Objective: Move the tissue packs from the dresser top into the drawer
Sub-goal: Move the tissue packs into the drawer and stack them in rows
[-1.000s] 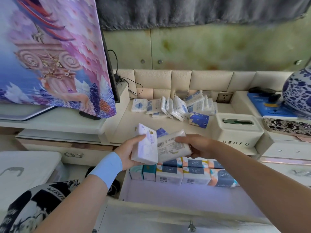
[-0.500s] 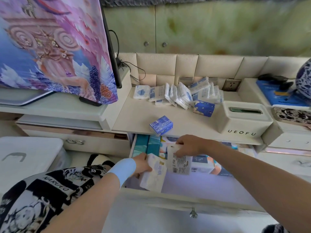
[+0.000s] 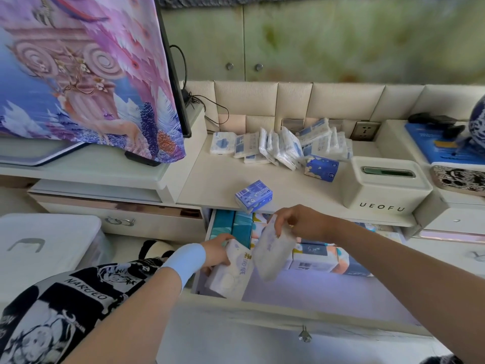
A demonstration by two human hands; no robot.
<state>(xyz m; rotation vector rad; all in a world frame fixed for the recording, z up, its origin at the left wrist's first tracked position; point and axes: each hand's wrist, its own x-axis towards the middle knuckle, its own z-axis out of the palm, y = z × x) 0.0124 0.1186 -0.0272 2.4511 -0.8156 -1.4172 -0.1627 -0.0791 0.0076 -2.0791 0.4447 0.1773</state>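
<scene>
Both hands are lowering tissue packs into the drawer (image 3: 328, 295), the left hand (image 3: 215, 252) gripping a white pack (image 3: 231, 274), the right hand (image 3: 296, 222) pinching another pack (image 3: 273, 252), each needing release beside the stacked rows.

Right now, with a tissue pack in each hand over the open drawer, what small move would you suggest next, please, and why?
Probably set the left hand's pack down first: it already sits low at the drawer's front left corner, bare floor beside it, while the right hand's pack hangs higher.
</scene>
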